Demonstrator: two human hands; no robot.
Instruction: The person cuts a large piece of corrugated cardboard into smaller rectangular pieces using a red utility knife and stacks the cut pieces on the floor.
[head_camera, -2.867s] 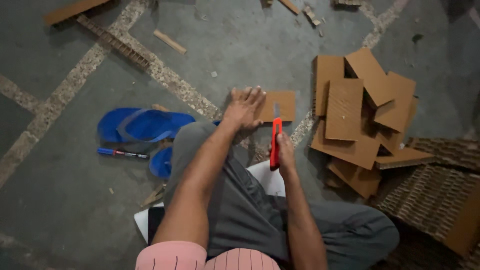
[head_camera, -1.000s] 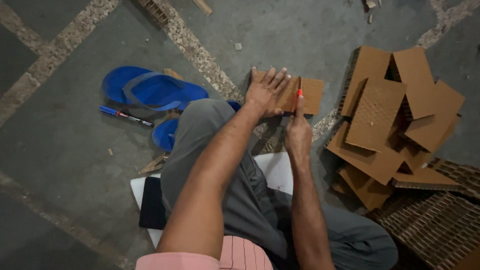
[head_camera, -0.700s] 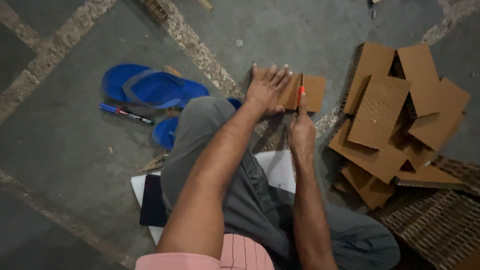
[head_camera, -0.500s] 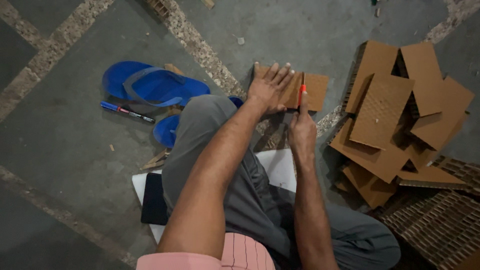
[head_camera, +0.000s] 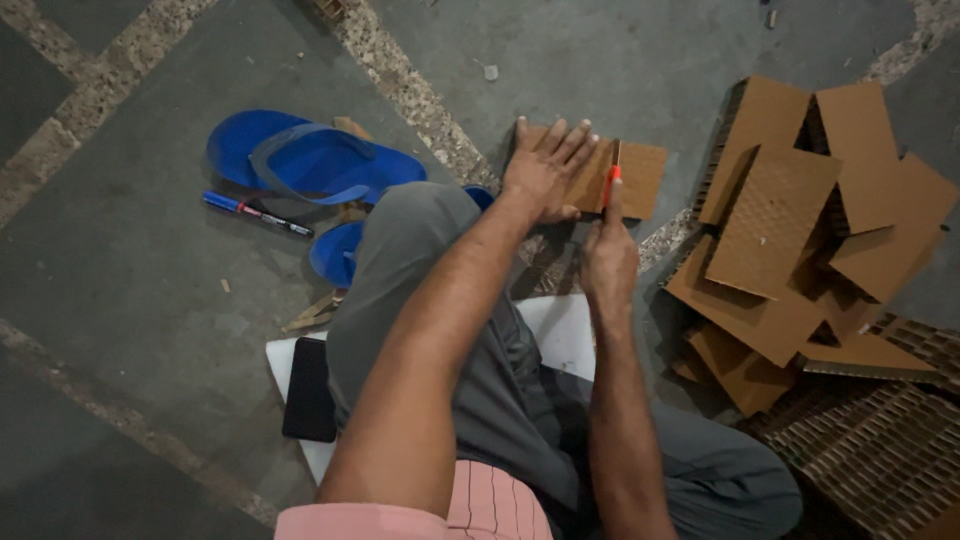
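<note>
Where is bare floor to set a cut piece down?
Free: grey floor beyond the small brown cardboard piece, and left of the blue flip-flop and blue marker pen. Crowded: the heap of brown cardboard pieces on the right.

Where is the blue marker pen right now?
In the head view, the blue marker pen lies on the floor at left, just below the blue sandal, away from both hands.
</note>
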